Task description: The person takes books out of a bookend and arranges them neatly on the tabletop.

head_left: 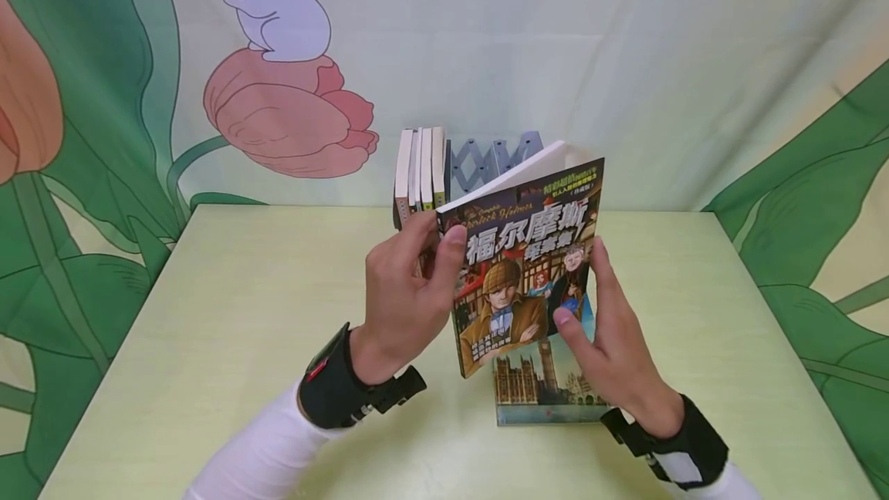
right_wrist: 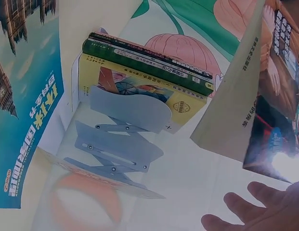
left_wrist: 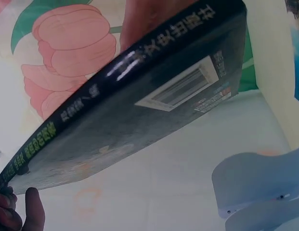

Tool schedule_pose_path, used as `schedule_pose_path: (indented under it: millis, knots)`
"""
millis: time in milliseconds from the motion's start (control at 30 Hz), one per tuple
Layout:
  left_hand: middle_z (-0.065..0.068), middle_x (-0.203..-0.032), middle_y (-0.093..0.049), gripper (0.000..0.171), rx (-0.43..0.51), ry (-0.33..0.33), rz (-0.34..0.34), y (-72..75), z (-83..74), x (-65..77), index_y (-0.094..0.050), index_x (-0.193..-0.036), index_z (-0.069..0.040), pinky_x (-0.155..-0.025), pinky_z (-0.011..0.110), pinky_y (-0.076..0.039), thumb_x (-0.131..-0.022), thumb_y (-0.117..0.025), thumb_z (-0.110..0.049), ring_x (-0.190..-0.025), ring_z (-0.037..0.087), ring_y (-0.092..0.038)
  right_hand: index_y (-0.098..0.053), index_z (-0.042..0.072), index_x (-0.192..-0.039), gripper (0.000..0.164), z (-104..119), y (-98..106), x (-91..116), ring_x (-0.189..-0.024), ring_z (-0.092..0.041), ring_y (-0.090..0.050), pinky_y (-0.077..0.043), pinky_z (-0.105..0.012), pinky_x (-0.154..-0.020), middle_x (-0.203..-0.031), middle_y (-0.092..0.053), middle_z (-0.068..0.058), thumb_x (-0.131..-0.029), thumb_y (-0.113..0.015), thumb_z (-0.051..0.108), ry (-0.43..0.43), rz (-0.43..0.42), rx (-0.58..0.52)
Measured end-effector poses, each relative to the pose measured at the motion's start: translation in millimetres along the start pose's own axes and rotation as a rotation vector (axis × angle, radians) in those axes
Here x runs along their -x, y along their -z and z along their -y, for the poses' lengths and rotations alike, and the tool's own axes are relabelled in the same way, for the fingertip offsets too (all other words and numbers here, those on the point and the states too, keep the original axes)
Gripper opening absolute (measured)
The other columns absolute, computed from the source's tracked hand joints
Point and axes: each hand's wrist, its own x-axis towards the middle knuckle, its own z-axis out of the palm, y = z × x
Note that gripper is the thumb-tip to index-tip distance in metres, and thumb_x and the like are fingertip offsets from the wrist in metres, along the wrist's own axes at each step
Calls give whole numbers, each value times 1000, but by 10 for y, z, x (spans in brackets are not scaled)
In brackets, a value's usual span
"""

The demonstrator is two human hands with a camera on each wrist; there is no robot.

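Held tilted over the table is a Sherlock Holmes paperback [head_left: 521,276], its illustrated front cover toward the head camera and its pages slightly parted at the top. My left hand [head_left: 410,292] pinches its upper left corner, thumb on the cover. On the other side, my right hand [head_left: 618,346] has its thumb at the cover and a straight finger along the right edge; its fingers [right_wrist: 240,207] look extended in the right wrist view. The dark spine and back cover [left_wrist: 154,96] face the left wrist camera. Beneath lies a second book [head_left: 549,392] with a clock tower cover, partly hidden.
At the table's back edge, several upright books [head_left: 420,168] stand at the left of a blue-grey expandable metal bookshelf [right_wrist: 120,139]. Behind the pale table [head_left: 243,315] hangs a curtain [head_left: 625,37] printed with flowers, leaves and a white animal.
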Motion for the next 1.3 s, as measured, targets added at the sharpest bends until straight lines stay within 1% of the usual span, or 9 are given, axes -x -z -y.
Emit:
schedule_pose_path:
  millis: [67,233,333,500,567,767,967,1100,1300]
  knots:
    - [4,-56,-39,46,8,1,5,-11,-9,16,-58,-91,7,-49,21,-22,-104,-43,-35,-48,11,-34,2,17,-159,79,-6,9,-10,-154,-25,-12,-8,-22,-122,-167,-7,-8,-100,-51,14,-1,3,-37]
    - [3,-57,-39,47,21,15,20,-27,-37,49,-58,-91,6,-49,21,-24,-105,-43,-36,-48,11,-36,6,22,-159,72,-28,21,-28,-154,-16,-7,-8,-17,-120,-168,-1,2,-105,-40,14,-47,39,-119]
    - [3,-56,-40,49,41,35,38,-26,-53,60,-58,-93,7,-49,22,-27,-105,-41,-38,-49,11,-39,7,24,-159,67,-43,28,-35,-154,-16,-12,-13,-15,-118,-167,-3,4,-106,-35,16,-79,55,-179]
    - [4,-58,-46,50,102,75,63,-20,-73,68,-59,-96,7,-49,25,-36,-105,-41,-39,-52,11,-46,3,29,-159,62,-73,38,-36,-145,-25,-30,-28,-11,-110,-164,-18,-2,-107,-30,17,-148,82,-279]
    - [5,-60,-48,51,132,90,72,-20,-82,66,-59,-96,7,-49,24,-36,-105,-41,-40,-53,12,-47,1,31,-158,60,-84,40,-28,-143,-26,-32,-30,-10,-108,-162,-22,-5,-107,-28,18,-175,100,-313]
    - [7,-63,-55,51,193,121,94,-33,-81,76,-59,-97,6,-49,23,-38,-105,-41,-40,-55,12,-52,-7,31,-158,53,-84,54,-12,-138,-13,-37,-33,-10,-105,-156,-32,-12,-109,-24,20,-211,140,-385]
    - [10,-65,-60,52,201,140,95,-39,-62,83,-60,-99,7,-53,22,-41,-104,-41,-41,-57,14,-57,-24,19,-155,47,-28,63,4,-115,-9,-52,-46,-15,-90,-131,-48,-10,-108,-26,16,-207,75,-423]
    - [11,-67,-62,54,211,161,97,-43,-54,86,-60,-101,8,-53,23,-41,-104,-41,-43,-57,13,-55,-35,8,-142,36,0,53,6,-100,-12,-53,-47,-20,-78,-113,-49,-3,-107,-27,13,-201,10,-444]
    - [8,-63,-55,54,223,190,99,-58,-30,102,-60,-100,6,-52,23,-35,-104,-41,-44,-56,10,-48,-41,14,-132,28,-14,35,24,-84,-12,-54,-46,-24,-62,-102,-50,-1,-107,-30,9,-178,-50,-481]
